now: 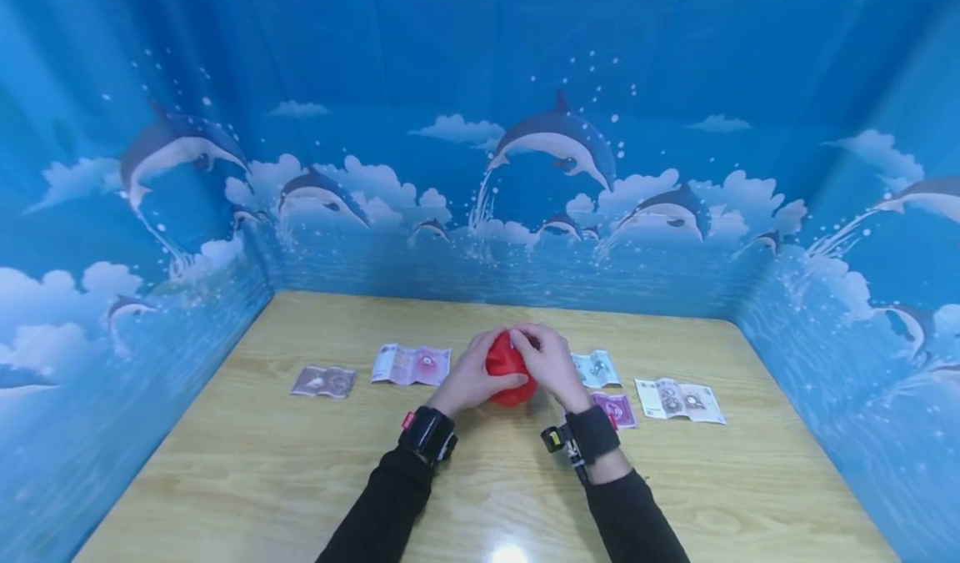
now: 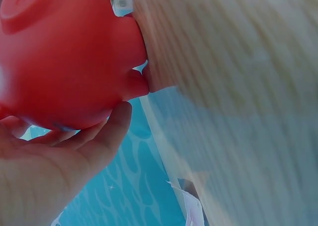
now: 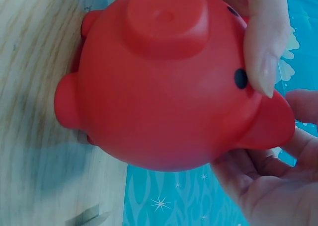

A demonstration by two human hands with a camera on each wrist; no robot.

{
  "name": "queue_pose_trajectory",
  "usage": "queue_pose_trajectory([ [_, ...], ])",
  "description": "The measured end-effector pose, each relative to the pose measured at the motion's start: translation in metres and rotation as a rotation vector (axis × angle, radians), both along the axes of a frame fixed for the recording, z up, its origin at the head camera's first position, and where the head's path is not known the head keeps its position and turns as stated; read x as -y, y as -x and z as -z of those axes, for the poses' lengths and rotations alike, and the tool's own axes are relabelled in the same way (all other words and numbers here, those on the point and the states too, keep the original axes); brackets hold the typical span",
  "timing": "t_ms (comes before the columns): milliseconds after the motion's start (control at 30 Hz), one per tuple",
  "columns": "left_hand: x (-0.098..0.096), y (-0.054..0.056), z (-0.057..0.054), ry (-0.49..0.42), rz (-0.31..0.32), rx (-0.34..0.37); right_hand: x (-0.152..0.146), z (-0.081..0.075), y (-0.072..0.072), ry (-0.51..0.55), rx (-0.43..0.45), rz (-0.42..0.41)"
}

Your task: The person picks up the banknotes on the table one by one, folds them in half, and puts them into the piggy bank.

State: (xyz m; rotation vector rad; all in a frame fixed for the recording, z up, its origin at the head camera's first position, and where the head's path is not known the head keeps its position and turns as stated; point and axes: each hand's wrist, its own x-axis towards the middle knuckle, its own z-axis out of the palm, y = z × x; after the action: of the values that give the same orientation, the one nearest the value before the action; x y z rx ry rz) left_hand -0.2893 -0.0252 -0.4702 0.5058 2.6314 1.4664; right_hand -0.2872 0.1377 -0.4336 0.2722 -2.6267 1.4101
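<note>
A red piggy bank (image 1: 512,371) stands on the table with its stubby feet on the wood; the right wrist view shows its snout, black eyes and one ear. My left hand (image 1: 476,373) grips its side, fingers behind the body and thumb (image 3: 266,62) beside an eye. At the top of the bank, my right hand (image 1: 550,361) has its fingers (image 3: 238,176) curled behind the body, close around the ear (image 3: 271,121). The bank's top is hidden by the hands. Nearest the right hand lie a teal banknote (image 1: 596,369) and a purple banknote (image 1: 617,410).
Left of the bank lie a pink banknote (image 1: 411,365) and a brown banknote (image 1: 323,382). Another creased banknote (image 1: 680,400) is at the right. A blue dolphin-print curtain (image 1: 450,250) encloses the wooden table (image 1: 247,463) at the back and sides.
</note>
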Motion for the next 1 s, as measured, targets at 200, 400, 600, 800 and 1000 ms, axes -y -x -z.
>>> queue_pose_trajectory([
  [200,0.0,-0.0005,-0.0014,0.004,-0.001,0.009,-0.0021,-0.0012,0.0002,-0.011,0.017,-0.007],
  [400,0.0001,-0.0007,-0.0031,0.017,0.0,0.006,-0.0018,-0.0012,0.0002,-0.034,0.016,-0.006],
  [600,0.0003,-0.0004,-0.0039,0.013,0.002,0.003,-0.0009,-0.0011,0.0005,-0.043,0.006,0.0],
  [800,0.0001,0.0007,-0.0004,0.018,-0.001,-0.008,-0.0002,-0.0004,-0.0008,-0.055,-0.018,-0.002],
  [1000,-0.0003,0.0014,0.0021,0.019,0.0,-0.013,0.0011,0.0009,-0.0026,-0.066,-0.026,0.008],
])
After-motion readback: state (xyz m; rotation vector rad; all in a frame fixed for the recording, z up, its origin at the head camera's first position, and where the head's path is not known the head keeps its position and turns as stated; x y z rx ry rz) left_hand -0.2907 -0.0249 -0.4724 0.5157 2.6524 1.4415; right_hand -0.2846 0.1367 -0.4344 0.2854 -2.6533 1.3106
